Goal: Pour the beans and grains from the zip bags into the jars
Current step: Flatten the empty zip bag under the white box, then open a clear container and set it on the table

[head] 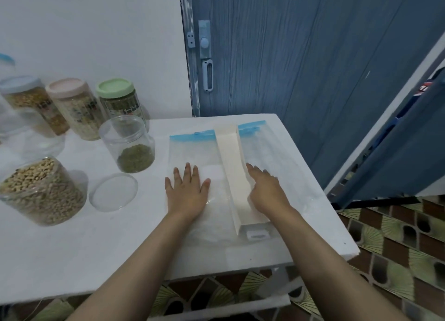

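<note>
Left hand (186, 190) lies flat, fingers straight, pressing an empty clear zip bag (192, 152) on the white table (72, 260). Right hand (266, 190), fingers relaxed, touches a cream box (232, 166) lying across a second zip bag (269, 147). Far left: open jar of tan beans (41, 190), loose clear lid (113, 191), open jar (127, 144) holding a little green grain. Behind stand three lidded jars: blue-lidded jar (31, 103), pink-lidded jar (74, 108), green-lidded jar (120, 99). Blue door (313, 55) stands behind the table.
</note>
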### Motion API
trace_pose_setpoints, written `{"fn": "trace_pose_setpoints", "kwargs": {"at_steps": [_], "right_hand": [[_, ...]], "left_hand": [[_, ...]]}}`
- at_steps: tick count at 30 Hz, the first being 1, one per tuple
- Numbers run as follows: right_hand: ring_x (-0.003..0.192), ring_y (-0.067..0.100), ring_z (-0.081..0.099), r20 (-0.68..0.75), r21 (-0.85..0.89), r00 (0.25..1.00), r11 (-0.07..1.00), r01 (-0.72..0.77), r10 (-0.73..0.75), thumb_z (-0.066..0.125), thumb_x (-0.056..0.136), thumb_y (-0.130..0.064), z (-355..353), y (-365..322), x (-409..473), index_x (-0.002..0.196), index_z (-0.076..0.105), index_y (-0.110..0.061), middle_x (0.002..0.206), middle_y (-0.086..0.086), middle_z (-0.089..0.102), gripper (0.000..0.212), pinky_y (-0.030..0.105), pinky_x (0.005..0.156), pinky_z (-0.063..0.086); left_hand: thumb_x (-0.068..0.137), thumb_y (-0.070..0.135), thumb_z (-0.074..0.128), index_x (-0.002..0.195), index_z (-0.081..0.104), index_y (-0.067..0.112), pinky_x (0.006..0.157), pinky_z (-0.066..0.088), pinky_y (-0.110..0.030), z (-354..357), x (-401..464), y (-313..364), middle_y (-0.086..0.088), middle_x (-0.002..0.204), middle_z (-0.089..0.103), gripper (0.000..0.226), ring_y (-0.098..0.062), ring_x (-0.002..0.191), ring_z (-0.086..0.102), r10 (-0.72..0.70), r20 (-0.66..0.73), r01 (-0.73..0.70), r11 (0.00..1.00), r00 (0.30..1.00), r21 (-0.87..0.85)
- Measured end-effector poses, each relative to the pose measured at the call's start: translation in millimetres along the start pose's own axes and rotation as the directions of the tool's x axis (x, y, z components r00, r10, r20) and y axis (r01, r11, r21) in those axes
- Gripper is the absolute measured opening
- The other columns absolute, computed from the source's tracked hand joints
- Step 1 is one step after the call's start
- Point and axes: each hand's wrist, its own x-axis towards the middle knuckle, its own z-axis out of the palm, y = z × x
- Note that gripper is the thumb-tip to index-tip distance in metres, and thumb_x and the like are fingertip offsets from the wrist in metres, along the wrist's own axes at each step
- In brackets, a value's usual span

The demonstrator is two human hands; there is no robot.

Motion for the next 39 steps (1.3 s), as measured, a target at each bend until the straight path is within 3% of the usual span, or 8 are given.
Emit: {"fn": "trace_pose_setpoints", "kwargs": {"at_steps": [7, 10, 15, 19, 23, 28, 33, 39], "right_hand": [[0.144, 0.033, 0.032, -0.035, 0.059, 0.997, 0.996, -0.06, 0.062, 0.038, 0.095, 0.003, -2, 17, 3, 0.157, 0.02, -0.037, 0.158, 0.01, 0.034, 0.076, 0.042, 0.119, 0.03], [0.127, 0.032, 0.048, -0.041, 0.008, 0.998, 0.999, -0.037, 0.038, 0.039, 0.094, 0.0, -4, 14, 2, 0.158, 0.016, -0.029, 0.14, 0.012, 0.051, 0.074, 0.039, 0.111, 0.038], [0.123, 0.03, 0.05, -0.166, -0.133, 0.986, 0.991, -0.019, -0.004, 0.043, 0.1, -0.014, -16, 3, -4, 0.16, 0.008, -0.021, 0.136, 0.009, 0.055, 0.07, 0.042, 0.105, 0.041], [0.129, 0.024, 0.05, -0.277, 0.081, 0.953, 0.985, 0.152, -0.124, 0.048, 0.103, -0.032, -22, -30, -17, 0.159, 0.016, -0.027, 0.144, 0.0, 0.052, 0.064, 0.035, 0.109, 0.037], [0.135, 0.011, 0.046, -0.242, 0.377, 0.958, 0.894, 0.241, -0.157, 0.05, 0.103, -0.034, -19, -83, -33, 0.156, 0.025, -0.038, 0.148, -0.012, 0.049, 0.058, 0.021, 0.105, 0.034], [0.117, 0.003, 0.05, -0.195, 0.412, 0.947, 0.856, 0.314, -0.254, 0.05, 0.103, -0.032, 0, -148, -34, 0.152, 0.033, -0.039, 0.143, -0.013, 0.053, 0.052, 0.018, 0.096, 0.037], [0.118, 0.008, 0.051, -0.125, 0.373, 0.943, 0.866, 0.334, -0.31, 0.052, 0.102, -0.03, 37, -205, -29, 0.15, 0.039, -0.036, 0.143, -0.011, 0.053, 0.05, 0.021, 0.095, 0.037], [0.138, 0.034, 0.035, 0.111, 0.04, 0.938, 0.945, 0.326, -0.328, 0.052, 0.1, -0.035, 103, -249, -15, 0.149, 0.042, -0.03, 0.156, 0.002, 0.036, 0.05, 0.036, 0.11, 0.031]], "left_hand": [[0.101, 0.058, 0.009, 0.159, -0.003, 0.02, 0.121, -0.008, -0.052, 2, -2, 2, 0.0, 0.166, -0.011, 0.07, -0.03, 0.152, -0.013, -0.003, -0.009, 0.003, 0.999, 1.0, 0.034], [0.102, 0.056, 0.013, 0.159, -0.001, 0.024, 0.121, -0.008, -0.053, -1, -1, 1, 0.001, 0.167, -0.008, 0.067, -0.031, 0.152, -0.012, 0.013, 0.0, -0.013, 1.0, 1.0, -0.014], [0.106, 0.041, 0.033, 0.158, 0.017, 0.03, 0.121, -0.009, -0.048, -20, -6, -5, 0.004, 0.167, 0.009, 0.056, -0.024, 0.154, -0.003, 0.02, -0.022, -0.027, 0.91, 1.0, -0.413], [0.104, 0.027, 0.045, 0.154, 0.03, 0.028, 0.125, 0.003, -0.047, -54, -22, -11, 0.006, 0.162, 0.026, 0.052, -0.015, 0.151, 0.019, 0.035, -0.177, -0.136, 0.788, 0.984, -0.6], [0.102, 0.018, 0.05, 0.15, 0.04, 0.024, 0.12, 0.02, -0.028, -94, -44, -23, 0.009, 0.155, 0.038, 0.049, -0.008, 0.144, 0.03, 0.021, -0.374, -0.269, 0.733, 0.927, -0.625], [0.1, 0.011, 0.052, 0.143, 0.049, 0.024, 0.119, 0.028, -0.048, -139, -70, -69, 0.009, 0.148, 0.048, 0.046, -0.011, 0.139, 0.04, -0.014, -0.557, -0.369, 0.735, 0.83, -0.569], [0.096, 0.021, 0.051, 0.139, 0.053, 0.03, 0.115, 0.031, -0.058, -173, -83, -144, 0.02, 0.14, 0.046, 0.044, 0.003, 0.132, 0.038, -0.016, -0.646, -0.395, 0.779, 0.763, -0.486], [0.101, 0.023, 0.052, 0.138, 0.055, 0.027, 0.116, 0.031, -0.05, -182, -70, -233, 0.015, 0.141, 0.05, 0.037, 0.002, 0.131, 0.039, -0.02, -0.573, -0.305, 0.831, 0.819, -0.466]]}}
